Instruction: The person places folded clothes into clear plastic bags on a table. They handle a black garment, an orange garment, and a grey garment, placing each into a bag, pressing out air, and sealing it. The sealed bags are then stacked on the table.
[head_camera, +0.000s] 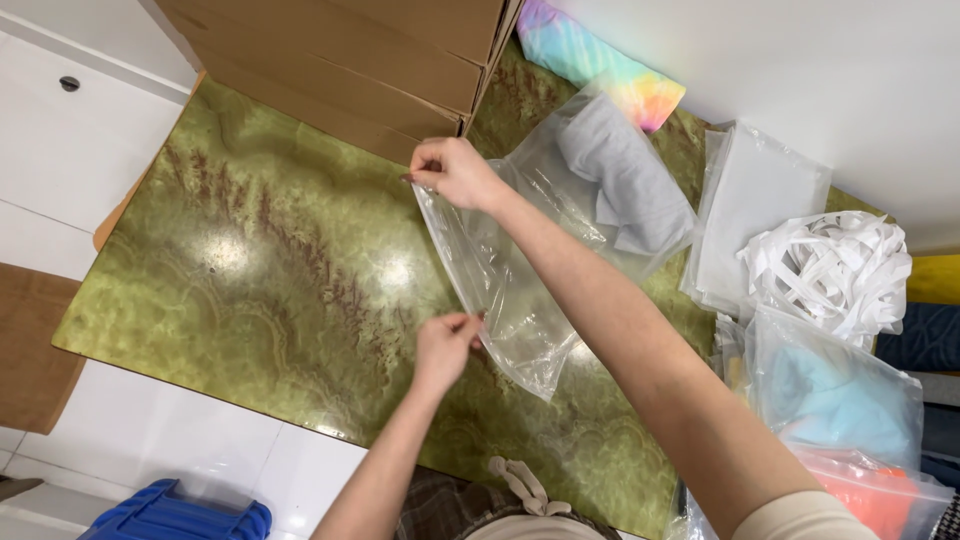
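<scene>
A clear plastic bag (505, 270) lies on the green marbled tabletop (270, 270) with a folded grey garment (625, 180) inside its far end. My right hand (452, 172) pinches the bag's open edge at the far corner. My left hand (445, 345) pinches the same edge nearer to me. The edge is stretched between the two hands, and the bag's empty part is crumpled under them.
Brown cardboard boxes (350, 50) stand at the table's back. A tie-dye garment (600, 62) lies behind the bag. To the right are a stack of empty bags (750, 200), a heap of white strips (830, 265), bagged blue (835, 400) and orange (880, 500) garments. A blue bin (175, 515) sits on the white floor.
</scene>
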